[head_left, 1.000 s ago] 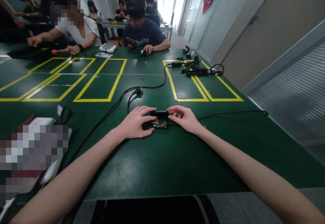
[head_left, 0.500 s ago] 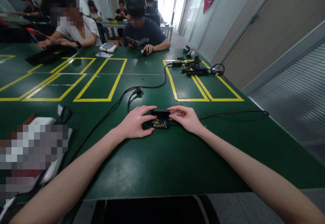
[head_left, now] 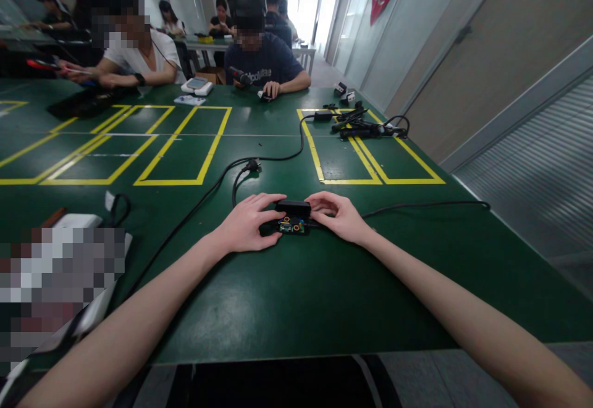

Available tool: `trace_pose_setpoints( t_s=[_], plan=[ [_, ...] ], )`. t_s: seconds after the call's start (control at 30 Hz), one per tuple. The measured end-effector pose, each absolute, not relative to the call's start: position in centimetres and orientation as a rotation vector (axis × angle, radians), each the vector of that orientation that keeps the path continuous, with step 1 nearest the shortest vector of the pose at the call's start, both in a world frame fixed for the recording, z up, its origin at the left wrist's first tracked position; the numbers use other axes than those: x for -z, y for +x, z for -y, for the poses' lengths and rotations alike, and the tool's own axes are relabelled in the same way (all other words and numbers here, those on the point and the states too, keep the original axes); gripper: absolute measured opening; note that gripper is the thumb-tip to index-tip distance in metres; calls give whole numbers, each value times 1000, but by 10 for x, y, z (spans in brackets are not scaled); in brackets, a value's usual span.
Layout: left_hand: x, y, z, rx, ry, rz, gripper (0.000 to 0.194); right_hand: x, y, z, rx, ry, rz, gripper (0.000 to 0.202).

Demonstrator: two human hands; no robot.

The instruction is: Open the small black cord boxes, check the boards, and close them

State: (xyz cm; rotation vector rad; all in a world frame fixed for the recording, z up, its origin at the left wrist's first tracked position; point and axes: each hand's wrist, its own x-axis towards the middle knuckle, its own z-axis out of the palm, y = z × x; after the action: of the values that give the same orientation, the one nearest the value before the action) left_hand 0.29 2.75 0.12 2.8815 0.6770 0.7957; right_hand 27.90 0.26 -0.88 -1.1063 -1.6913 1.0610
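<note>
In front of me a small green circuit board with round copper-coloured coils lies low on the table. Just behind it a black plastic casing cover is held up on its long side. My left hand grips the cover's left end, its thumb beside the board. My right hand has its fingers at the cover's right end, curled and partly hidden from view. A black power cable runs off to the right from near the board. A plug on a short lead lies beyond my left hand.
Yellow tape rectangles mark the green table. Several black adapters and cables lie at the far right. A blurred-out item on a white case sits at left. Two co-workers work across the table, one with a red-handled tool.
My right thumb has shifted slightly at the cover's right end, and the cover looks a little more tilted. The co-worker on the left has moved the red tool leftward.
</note>
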Motion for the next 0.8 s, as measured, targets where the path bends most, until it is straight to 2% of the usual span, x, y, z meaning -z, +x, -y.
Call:
trace_pose_setpoints(
  t_s=[0.17,0.37,0.63,0.8],
  plan=[
    [-3,6,-25,-758,2810,-725,23,5,284,-3,-1058,-1081,1706,27],
    [-7,9,-21,-669,2646,-900,42,2,282,-1,-1041,-1039,1706,36],
    [-8,9,-22,-659,2724,-841,33,2,279,1,-944,-1041,1783,30],
    [-6,8,-24,-681,2705,-743,19,-2,278,3,-774,-1030,1918,22]
  ],
)
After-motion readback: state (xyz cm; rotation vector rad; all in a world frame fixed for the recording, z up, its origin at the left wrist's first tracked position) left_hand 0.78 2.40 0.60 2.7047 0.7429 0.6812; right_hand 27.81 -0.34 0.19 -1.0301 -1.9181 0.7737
